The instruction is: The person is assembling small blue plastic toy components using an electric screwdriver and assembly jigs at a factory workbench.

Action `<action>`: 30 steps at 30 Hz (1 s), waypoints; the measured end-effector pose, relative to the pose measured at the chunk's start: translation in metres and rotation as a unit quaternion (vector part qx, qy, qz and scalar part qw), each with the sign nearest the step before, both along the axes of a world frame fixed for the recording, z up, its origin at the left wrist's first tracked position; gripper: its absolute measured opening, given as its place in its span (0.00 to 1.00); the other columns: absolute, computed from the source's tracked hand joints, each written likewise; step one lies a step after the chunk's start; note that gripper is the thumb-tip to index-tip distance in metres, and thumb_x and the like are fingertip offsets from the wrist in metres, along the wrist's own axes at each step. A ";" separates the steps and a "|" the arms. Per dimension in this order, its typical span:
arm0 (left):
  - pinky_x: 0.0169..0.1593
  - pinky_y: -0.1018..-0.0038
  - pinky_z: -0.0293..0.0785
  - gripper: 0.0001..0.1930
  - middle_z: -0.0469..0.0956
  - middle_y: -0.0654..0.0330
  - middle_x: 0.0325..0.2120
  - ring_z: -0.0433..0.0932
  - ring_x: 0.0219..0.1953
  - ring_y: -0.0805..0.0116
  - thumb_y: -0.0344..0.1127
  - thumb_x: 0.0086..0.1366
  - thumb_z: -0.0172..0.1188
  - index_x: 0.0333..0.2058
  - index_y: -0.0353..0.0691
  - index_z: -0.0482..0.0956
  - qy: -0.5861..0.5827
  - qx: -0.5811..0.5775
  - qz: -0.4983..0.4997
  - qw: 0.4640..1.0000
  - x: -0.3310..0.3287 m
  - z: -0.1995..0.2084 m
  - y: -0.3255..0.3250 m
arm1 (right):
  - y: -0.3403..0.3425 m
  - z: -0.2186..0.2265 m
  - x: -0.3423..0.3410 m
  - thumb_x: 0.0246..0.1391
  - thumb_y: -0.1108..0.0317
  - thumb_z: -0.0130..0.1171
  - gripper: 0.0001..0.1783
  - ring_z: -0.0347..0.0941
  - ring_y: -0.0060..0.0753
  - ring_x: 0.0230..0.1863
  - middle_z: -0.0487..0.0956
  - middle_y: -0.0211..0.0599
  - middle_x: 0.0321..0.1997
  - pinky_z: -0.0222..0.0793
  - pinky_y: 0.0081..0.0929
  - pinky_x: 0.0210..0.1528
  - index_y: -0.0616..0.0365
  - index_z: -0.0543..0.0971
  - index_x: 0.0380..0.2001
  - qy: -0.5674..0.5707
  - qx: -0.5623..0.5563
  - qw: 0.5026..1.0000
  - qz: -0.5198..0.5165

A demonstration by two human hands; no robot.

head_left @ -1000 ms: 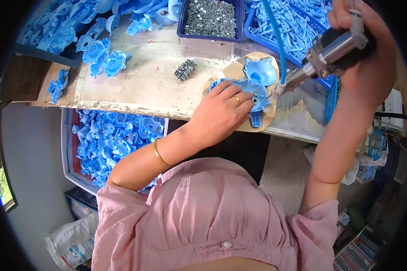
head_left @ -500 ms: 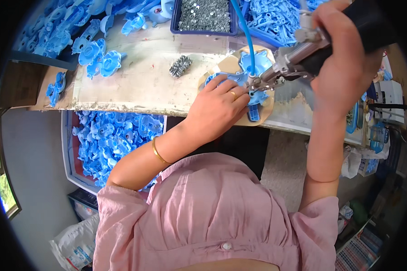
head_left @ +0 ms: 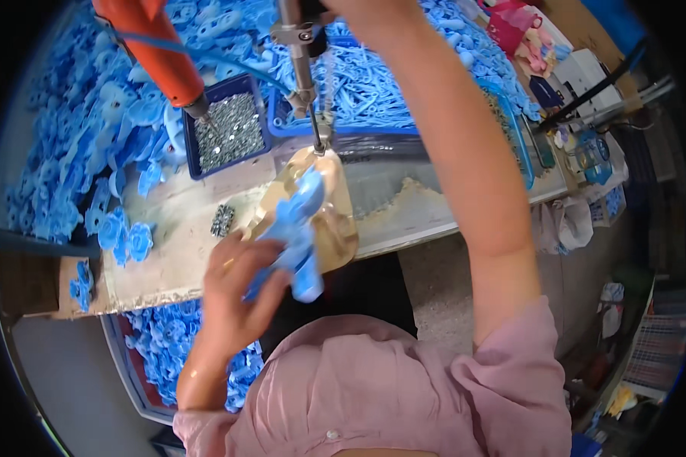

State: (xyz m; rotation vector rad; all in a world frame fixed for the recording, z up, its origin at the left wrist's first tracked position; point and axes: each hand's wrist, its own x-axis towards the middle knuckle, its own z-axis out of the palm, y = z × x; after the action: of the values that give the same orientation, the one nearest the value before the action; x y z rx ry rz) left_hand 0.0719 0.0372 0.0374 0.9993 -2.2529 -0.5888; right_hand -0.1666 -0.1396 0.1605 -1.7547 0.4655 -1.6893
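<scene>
Near the bench's front edge, my left hand [head_left: 236, 293] closes its thumb and fingers on a light blue moulded plastic part [head_left: 301, 236]. Motion slightly blurs this part, which is tilted over a tan moulded holding block [head_left: 341, 236]. My right arm reaches far forward. At the upper edge, my right hand [head_left: 362, 14] meets the black grip of a power screwdriver; its fingers are cut off by the frame. The screwdriver [head_left: 303, 72] points downward, its metal tip just above the far end of the block. A blue hose [head_left: 229, 65] runs to it.
An orange screwdriver [head_left: 160, 61] hangs over a dark tray [head_left: 193, 164] of small metal screws. Behind the block is a blue bin [head_left: 358, 129] of slim blue parts. Blue shells [head_left: 53, 183] heap at left. A small screw pile [head_left: 222, 220] lies on the bench; a box [head_left: 118, 343] of blue parts stands below.
The blue part has come out of the holding block in my left hand, moving toward me. My right hand and the screwdriver have lifted away forward. The whole view has shifted.
</scene>
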 end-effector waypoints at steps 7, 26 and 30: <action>0.43 0.60 0.73 0.15 0.83 0.50 0.35 0.79 0.37 0.50 0.36 0.55 0.66 0.39 0.34 0.81 -0.199 0.168 0.078 0.962 0.128 0.091 0.054 | -0.031 -0.143 -0.190 0.55 0.60 0.65 0.17 0.82 0.43 0.45 0.84 0.44 0.44 0.77 0.40 0.47 0.57 0.83 0.46 0.267 0.072 0.845 -0.457; 0.50 0.62 0.75 0.19 0.83 0.52 0.43 0.80 0.45 0.49 0.28 0.55 0.70 0.47 0.39 0.82 -0.092 0.112 -0.054 0.988 -0.001 0.043 -0.016 | 0.020 -0.139 -0.266 0.59 0.64 0.63 0.18 0.80 0.35 0.46 0.80 0.42 0.55 0.75 0.33 0.50 0.56 0.77 0.51 0.099 0.260 0.906 -0.319; 0.47 0.61 0.78 0.23 0.78 0.53 0.52 0.80 0.47 0.52 0.30 0.58 0.69 0.53 0.40 0.78 -0.005 -0.021 -0.102 0.995 -0.067 0.015 -0.030 | 0.082 -0.135 -0.166 0.62 0.70 0.59 0.15 0.78 0.28 0.52 0.82 0.38 0.50 0.74 0.27 0.54 0.57 0.76 0.51 0.191 0.321 0.926 -0.061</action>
State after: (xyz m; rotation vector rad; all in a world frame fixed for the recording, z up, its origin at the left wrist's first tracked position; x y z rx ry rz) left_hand 0.0047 0.0070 0.0523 0.7569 -2.3829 -0.6201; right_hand -0.3327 -0.0576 0.0251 -1.5564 1.1761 -1.0700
